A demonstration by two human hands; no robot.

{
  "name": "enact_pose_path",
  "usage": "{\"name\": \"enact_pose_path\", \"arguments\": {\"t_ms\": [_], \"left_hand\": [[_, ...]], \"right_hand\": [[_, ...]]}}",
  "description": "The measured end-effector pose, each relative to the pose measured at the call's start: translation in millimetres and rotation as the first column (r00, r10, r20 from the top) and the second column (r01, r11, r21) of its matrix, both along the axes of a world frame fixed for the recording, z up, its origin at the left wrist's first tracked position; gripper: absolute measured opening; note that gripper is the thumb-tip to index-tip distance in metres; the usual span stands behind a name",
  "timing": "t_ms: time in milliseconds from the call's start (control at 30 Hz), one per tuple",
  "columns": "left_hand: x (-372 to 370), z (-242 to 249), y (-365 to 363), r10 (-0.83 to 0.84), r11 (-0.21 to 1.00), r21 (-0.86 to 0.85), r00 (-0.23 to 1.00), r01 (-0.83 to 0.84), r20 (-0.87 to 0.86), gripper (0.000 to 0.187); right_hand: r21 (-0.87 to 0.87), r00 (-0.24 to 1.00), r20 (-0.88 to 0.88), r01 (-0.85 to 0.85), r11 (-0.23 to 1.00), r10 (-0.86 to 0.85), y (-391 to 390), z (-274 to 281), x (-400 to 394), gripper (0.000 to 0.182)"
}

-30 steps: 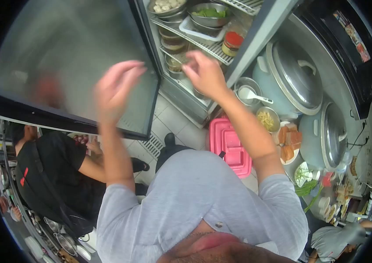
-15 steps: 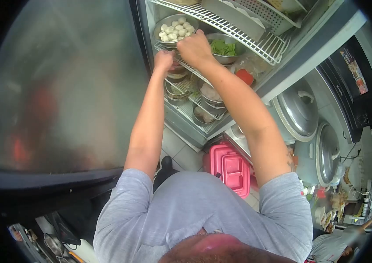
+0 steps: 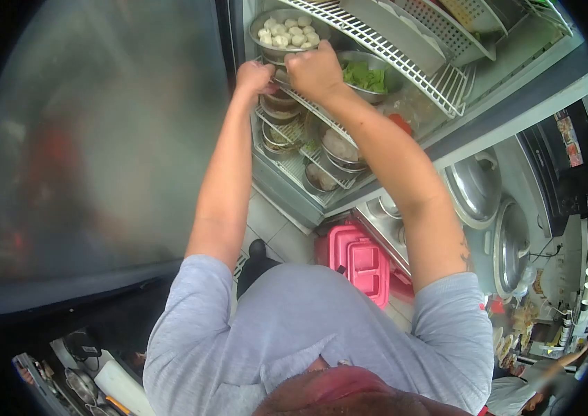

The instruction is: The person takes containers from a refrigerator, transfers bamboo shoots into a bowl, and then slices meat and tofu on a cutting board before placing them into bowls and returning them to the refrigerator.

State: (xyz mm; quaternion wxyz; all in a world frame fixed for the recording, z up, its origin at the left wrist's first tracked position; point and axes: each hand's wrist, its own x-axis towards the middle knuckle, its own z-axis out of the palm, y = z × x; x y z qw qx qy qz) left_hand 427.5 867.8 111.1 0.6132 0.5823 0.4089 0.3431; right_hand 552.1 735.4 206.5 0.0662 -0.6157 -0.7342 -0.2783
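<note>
A metal bowl of white balls (image 3: 287, 53) stands on an upper shelf of the open fridge. Closed, my right hand (image 3: 313, 69) is at the bowl's right front side, knuckles up; what its fingers grip is hidden. My left hand (image 3: 253, 78) is just below the bowl's front left, fingers curled inward by the shelf edge; their grip is also hidden. Behind my right hand sits a metal bowl of green leaves (image 3: 365, 78). Under my hands, lower wire shelves hold stacked round containers (image 3: 280, 109) and a bowl of pale food (image 3: 339, 147).
The frosted fridge door (image 3: 113, 152) stands open at left. Above, a wire shelf (image 3: 391, 52) carries a perforated basket (image 3: 446, 31). A pink lidded bin (image 3: 357, 258) is on the floor. Large lidded pots (image 3: 512, 239) stand at right; another person's arm (image 3: 563, 364) shows at lower right.
The view has shifted slightly, so the fridge's contents sit a little further right. My left hand has moved slightly away from my right; my right hand stays by the bowl of white balls.
</note>
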Motion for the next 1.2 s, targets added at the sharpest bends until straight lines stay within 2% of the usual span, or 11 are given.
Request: {"name": "enact_pose_path", "arguments": {"t_ms": [67,167,300,367,400,500,600,767,833,967,1200], "left_hand": [[-10,7,0,-0.021,1.0,0.01,1.0,0.021,0.005,0.022],[-35,22,-6,0.005,1.0,0.029,0.999,-0.004,-0.053,0.022],[-64,17,-16,0.026,0.999,-0.022,1.0,-0.026,-0.002,0.02],[-75,13,-26,0.047,0.998,-0.038,0.999,-0.046,0.015,0.018],[-85,10,-29,0.032,0.999,0.018,0.997,-0.031,-0.07,0.013],[-112,-1,-42,0.055,0.998,-0.019,0.996,-0.056,-0.074,0.016],[-134,-16,-53,0.081,0.997,0.012,0.993,-0.08,-0.091,0.015],[-153,-20,-82,0.139,0.99,0.027,0.99,-0.138,-0.001,0.009],[-162,-33,-91,0.104,0.992,0.067,0.995,-0.103,-0.001,0.014],[-174,-38,-112,0.032,0.996,0.079,0.999,-0.031,-0.017,0.025],[-171,-53,-118,0.013,0.998,0.07,0.999,-0.01,-0.047,0.024]], "right_hand": [[0.043,0.999,-0.053,-0.007,0.999,0.01,-3,10,-3,0.012],[0.032,0.994,-0.112,0.0,0.999,0.004,-2,20,-3,0.015],[-0.011,0.993,-0.102,0.055,0.998,-0.056,-3,28,-21,0.013],[0.032,0.991,-0.135,0.024,0.999,-0.019,-1,28,-26,0.014],[0.054,0.988,-0.151,0.011,0.998,-0.003,0,28,-26,0.016],[0.057,0.981,-0.195,0.013,0.998,-0.001,5,18,-23,0.017],[-0.091,0.971,-0.22,0.075,0.993,-0.094,12,-4,-19,0.019],[-0.153,0.993,-0.03,0.107,0.983,-0.112,14,-6,-34,0.022],[-0.181,0.99,0.03,0.138,0.974,-0.135,13,-12,-40,0.021],[-0.195,0.99,0.07,0.136,0.971,-0.125,4,-27,-36,0.021],[-0.175,0.999,0.048,0.034,0.984,-0.026,-6,-39,-9,0.018]]}}
